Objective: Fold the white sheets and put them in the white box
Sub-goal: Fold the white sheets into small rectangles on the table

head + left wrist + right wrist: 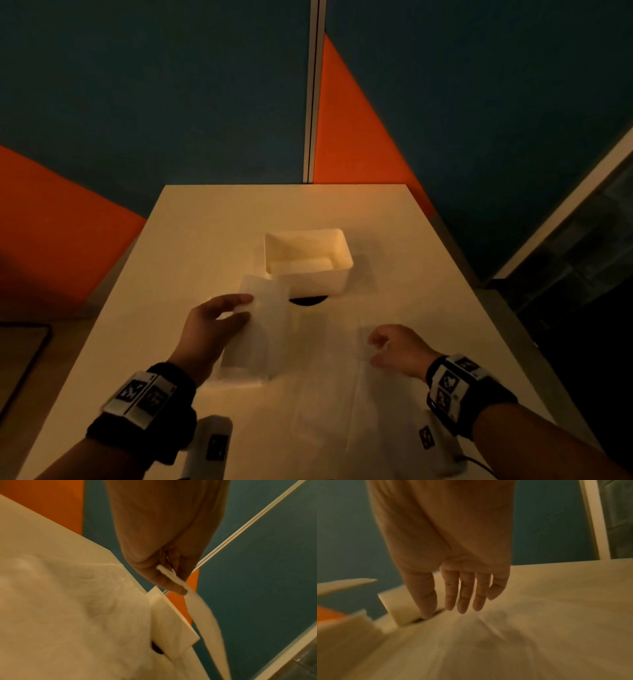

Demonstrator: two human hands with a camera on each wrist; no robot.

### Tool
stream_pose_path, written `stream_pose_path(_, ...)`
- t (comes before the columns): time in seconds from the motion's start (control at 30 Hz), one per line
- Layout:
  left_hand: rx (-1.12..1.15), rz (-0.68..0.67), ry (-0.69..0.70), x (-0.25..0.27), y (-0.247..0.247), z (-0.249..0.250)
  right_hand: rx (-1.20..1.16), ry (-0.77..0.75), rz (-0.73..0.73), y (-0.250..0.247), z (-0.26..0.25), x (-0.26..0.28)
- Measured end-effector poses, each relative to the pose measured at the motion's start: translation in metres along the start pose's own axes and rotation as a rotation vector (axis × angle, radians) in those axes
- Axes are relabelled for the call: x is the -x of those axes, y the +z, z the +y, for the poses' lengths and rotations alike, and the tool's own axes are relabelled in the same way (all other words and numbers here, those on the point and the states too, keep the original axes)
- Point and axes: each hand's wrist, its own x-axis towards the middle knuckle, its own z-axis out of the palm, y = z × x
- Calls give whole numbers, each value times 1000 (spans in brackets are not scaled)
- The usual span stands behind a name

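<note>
Now the left hand point(209, 329) pinches a thin, limp white sheet point(255, 329).
Right hand point(394, 347) hangs slack-fingered, holding nothing; rectangular white box point(317, 282) beyond both.

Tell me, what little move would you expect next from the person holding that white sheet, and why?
Probably the left hand carries its folded sheet forward and lowers it into the white box. The sheet is pinched between thumb and fingers and lifted just short of the open box, which already seems to hold something white. The right hand is open over another sheet lying flat on the table.
</note>
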Motion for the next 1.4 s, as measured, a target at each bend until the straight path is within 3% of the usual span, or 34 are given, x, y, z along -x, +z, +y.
stream_pose_path(0.27,-426,162,19,-13,-21,-34,132,9,-23,20,15,-4)
stream_pose_path(0.4,-654,164,49,-15,-23,-35,179,17,1,25,16,-4)
stream_pose_path(0.93,-839,174,111,-18,-29,-39,259,0,-11,26,8,1)
stream_pose_path(1.07,-974,229,116,-13,-24,-33,142,-33,-4,23,5,-1)
stream_pose_path(1.2,-973,235,288,-9,-13,-24,-94,-55,-68,11,-3,4)
stream_pose_path(1.3,-747,108,390,-7,-2,-14,-411,-75,-34,-7,-16,14)
stream_pose_path(1.4,-462,-88,228,-1,12,0,-737,-112,-15,-23,-33,25)
